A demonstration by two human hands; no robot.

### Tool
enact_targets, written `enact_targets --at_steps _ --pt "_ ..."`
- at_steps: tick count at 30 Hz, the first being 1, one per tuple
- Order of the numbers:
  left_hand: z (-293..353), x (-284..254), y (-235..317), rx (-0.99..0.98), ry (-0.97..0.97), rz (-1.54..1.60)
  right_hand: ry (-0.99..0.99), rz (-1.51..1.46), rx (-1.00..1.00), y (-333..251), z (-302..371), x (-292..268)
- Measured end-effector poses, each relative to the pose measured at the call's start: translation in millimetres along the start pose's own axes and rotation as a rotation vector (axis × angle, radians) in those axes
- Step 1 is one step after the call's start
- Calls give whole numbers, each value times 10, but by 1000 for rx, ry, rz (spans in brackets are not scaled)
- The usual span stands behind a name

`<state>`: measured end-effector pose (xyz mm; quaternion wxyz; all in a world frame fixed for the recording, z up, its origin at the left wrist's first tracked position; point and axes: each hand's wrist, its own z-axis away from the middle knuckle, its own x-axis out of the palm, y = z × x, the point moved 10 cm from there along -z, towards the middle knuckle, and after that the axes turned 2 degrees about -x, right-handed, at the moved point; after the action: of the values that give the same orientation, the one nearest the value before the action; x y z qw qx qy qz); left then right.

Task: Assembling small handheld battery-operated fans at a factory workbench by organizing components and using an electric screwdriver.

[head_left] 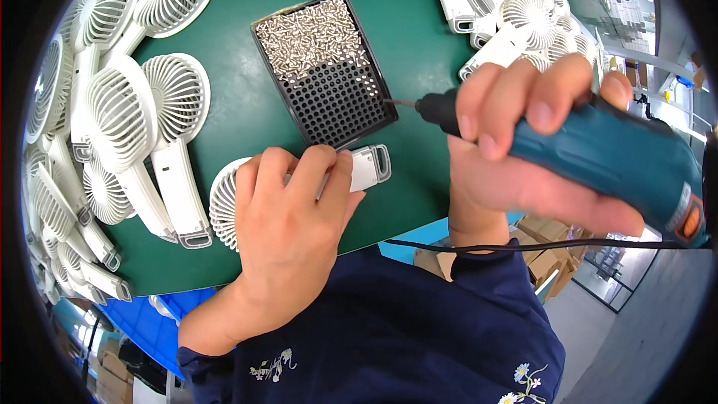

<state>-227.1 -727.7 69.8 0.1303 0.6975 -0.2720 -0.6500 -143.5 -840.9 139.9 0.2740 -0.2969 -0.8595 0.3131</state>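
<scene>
My left hand (pixel 288 206) is closed over a white handheld fan (pixel 368 167) that lies on the green table. Its round slatted head pokes out left of the hand, and its handle end with a grey loop points right; the middle is hidden under my fingers. In my right hand (pixel 538 135) is a teal electric screwdriver (pixel 591 161) with a black nose, tilted nearly level. Its thin bit points left and ends by the right rim of a black screw tray (pixel 389 114). Small silvery screws (pixel 310 34) heap in the tray's far part, over a grid of holes.
Many white handheld fans (pixel 123 116) are piled along the table's left side, and another pile (pixel 516 15) stands at the far right. A black cord (pixel 523 245) runs across the near right. Below the table edge are a blue bin (pixel 142 329) and cardboard boxes (pixel 550 236).
</scene>
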Motion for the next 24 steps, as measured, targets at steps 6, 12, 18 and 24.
enact_targets --at_steps 6,12,18,24 --pt "-20 -9 31 12 -1 6 -25 24 -19 -31 0 80" --pt "-11 23 0 -6 -14 7 111 -27 -31 252 64 -158" --pt "-36 -23 -17 -49 -3 72 277 -21 -40 315 62 -204" --pt "-161 -90 50 7 -101 78 316 27 -35 301 90 -232"
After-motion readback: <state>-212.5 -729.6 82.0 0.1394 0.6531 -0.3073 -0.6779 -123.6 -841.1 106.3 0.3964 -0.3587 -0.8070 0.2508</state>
